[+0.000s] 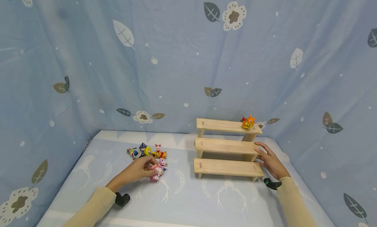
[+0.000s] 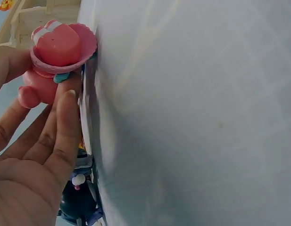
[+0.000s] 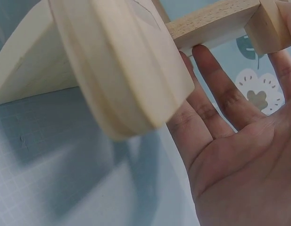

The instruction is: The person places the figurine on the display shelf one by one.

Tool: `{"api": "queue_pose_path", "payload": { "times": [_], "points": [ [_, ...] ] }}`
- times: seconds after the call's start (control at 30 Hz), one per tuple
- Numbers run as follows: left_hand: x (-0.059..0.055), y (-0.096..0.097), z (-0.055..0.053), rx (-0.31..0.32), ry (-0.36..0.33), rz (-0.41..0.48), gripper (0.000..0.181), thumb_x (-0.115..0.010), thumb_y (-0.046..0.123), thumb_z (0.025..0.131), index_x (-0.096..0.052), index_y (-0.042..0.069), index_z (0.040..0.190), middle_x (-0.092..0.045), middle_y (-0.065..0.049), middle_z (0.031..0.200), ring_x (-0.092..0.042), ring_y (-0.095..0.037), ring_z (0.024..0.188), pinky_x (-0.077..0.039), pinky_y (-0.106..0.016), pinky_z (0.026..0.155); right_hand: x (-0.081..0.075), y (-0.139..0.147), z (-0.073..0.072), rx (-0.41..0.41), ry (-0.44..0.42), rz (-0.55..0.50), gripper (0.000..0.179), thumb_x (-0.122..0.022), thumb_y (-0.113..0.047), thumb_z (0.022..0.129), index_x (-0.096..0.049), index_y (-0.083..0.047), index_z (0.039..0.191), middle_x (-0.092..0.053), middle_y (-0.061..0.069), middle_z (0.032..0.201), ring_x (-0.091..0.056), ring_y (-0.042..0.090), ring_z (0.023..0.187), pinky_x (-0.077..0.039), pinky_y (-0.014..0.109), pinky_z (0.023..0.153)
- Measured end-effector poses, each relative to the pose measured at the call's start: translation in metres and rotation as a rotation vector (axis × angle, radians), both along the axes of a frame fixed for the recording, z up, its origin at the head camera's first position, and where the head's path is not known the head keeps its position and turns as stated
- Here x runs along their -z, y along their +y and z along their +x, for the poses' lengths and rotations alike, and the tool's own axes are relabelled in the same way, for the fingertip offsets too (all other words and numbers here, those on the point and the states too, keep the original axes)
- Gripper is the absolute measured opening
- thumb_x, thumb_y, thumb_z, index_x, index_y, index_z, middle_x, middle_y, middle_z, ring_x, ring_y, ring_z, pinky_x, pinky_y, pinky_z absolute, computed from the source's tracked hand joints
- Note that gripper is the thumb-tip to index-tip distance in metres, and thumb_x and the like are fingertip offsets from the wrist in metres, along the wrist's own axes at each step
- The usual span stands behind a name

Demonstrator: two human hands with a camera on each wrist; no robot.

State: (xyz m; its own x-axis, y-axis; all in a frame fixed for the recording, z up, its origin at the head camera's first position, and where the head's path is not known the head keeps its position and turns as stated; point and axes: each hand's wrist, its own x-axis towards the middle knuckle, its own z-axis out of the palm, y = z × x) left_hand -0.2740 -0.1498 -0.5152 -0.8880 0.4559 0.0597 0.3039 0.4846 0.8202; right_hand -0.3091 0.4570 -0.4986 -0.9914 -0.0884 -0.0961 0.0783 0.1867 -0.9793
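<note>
My left hand (image 1: 139, 169) pinches a pink figurine (image 1: 157, 172) between thumb and fingers, at the front of a cluster of small figurines (image 1: 148, 150). In the left wrist view the pink figurine (image 2: 58, 44) shows a pink frilled rim and a bit of teal. At the right, my right hand (image 1: 271, 161) grips the right end of the middle board of a three-step wooden display stand (image 1: 225, 146). In the right wrist view its fingertips (image 3: 204, 52) reach under that board, with the lowest board (image 3: 126, 70) close in front.
An orange figurine (image 1: 248, 122) stands on the right of the top step. A patterned pale cloth (image 1: 188, 204) covers the table. Blue floral curtains (image 1: 176, 57) hang close behind and at both sides. Each wrist wears a dark strap device (image 1: 122, 199).
</note>
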Motion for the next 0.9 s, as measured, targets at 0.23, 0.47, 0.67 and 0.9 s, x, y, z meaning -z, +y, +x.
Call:
{"api": "queue_pose_path", "payload": {
  "times": [0.23,0.47,0.67,0.9],
  "points": [
    [-0.003,0.001,-0.001,-0.01,-0.005,-0.044,0.028,-0.079,0.024,0.093,-0.064,0.01,0.111,-0.066,0.0,0.099,-0.061,-0.017,0.08,-0.05,-0.026,0.063,0.001,0.0,-0.001,-0.01,0.007,-0.022,0.057,-0.052,-0.04,0.109,-0.029,-0.027,0.159,-0.042,0.007,0.145,-0.062,0.015,0.116,-0.055,0.04,0.09],
    [-0.008,0.006,-0.001,-0.001,0.001,-0.114,0.039,-0.079,0.031,0.093,-0.067,0.007,0.121,-0.064,0.0,0.092,-0.056,-0.017,0.078,-0.047,-0.028,0.064,0.002,0.003,-0.001,-0.005,0.008,-0.05,0.056,-0.052,-0.038,0.109,-0.03,-0.025,0.159,-0.044,0.005,0.141,-0.063,0.014,0.114,-0.056,0.04,0.089],
    [-0.009,0.01,-0.005,0.008,0.004,-0.156,0.037,-0.081,0.033,0.091,-0.07,0.008,0.117,-0.057,0.0,0.079,-0.048,-0.014,0.07,-0.04,-0.026,0.059,0.003,0.005,-0.002,-0.012,0.015,-0.055,0.054,-0.052,-0.037,0.109,-0.031,-0.026,0.159,-0.045,0.004,0.141,-0.063,0.014,0.113,-0.055,0.04,0.089],
    [-0.013,0.013,-0.003,-0.007,0.006,-0.189,0.031,-0.084,0.031,0.088,-0.065,0.013,0.104,-0.058,0.003,0.085,-0.051,-0.015,0.076,-0.044,-0.027,0.061,0.003,0.004,-0.002,-0.023,0.016,-0.052,0.056,-0.051,-0.038,0.11,-0.03,-0.025,0.159,-0.045,0.002,0.139,-0.062,0.015,0.113,-0.055,0.039,0.09]
  ]
}}
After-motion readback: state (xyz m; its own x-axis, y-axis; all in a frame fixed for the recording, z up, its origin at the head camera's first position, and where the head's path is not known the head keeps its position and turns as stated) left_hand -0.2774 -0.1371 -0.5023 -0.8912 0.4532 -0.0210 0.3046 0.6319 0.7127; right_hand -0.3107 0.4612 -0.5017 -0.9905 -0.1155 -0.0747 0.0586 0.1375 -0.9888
